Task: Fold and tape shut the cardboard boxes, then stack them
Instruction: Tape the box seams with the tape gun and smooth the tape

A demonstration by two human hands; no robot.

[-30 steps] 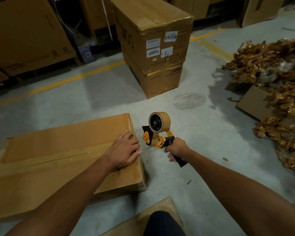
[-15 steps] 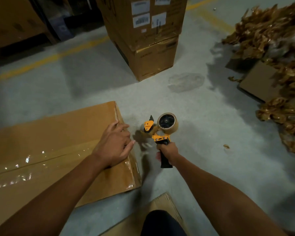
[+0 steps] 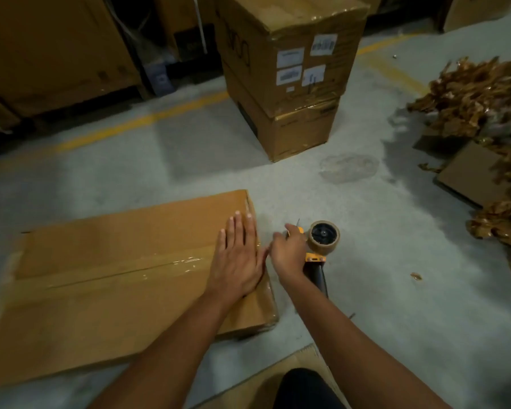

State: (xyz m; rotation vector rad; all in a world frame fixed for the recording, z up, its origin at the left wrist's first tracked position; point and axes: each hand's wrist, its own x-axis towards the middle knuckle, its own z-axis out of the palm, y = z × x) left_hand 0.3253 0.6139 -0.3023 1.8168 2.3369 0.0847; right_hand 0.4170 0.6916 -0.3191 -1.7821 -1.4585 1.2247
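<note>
The cardboard box (image 3: 115, 284) lies flat on the floor, its left end cut off by the frame. The left hand (image 3: 239, 258) presses on the box's right end, fingers straight. Just right of the box, the right hand (image 3: 288, 250) covers the tape dispenser (image 3: 322, 237); its fingers are blurred and hidden, so I cannot tell whether it grips.

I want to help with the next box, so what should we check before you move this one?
1. Tape strip runs along the seam of the box: ok.
2. Left hand lies flat on the tape's end: ok.
3. Tape cut free from the tape dispenser: cannot tell, it is blurred there.
4. Right hand holds the dispenser: ok.
5. Stacked boxes stand upright behind this one: ok.
</note>
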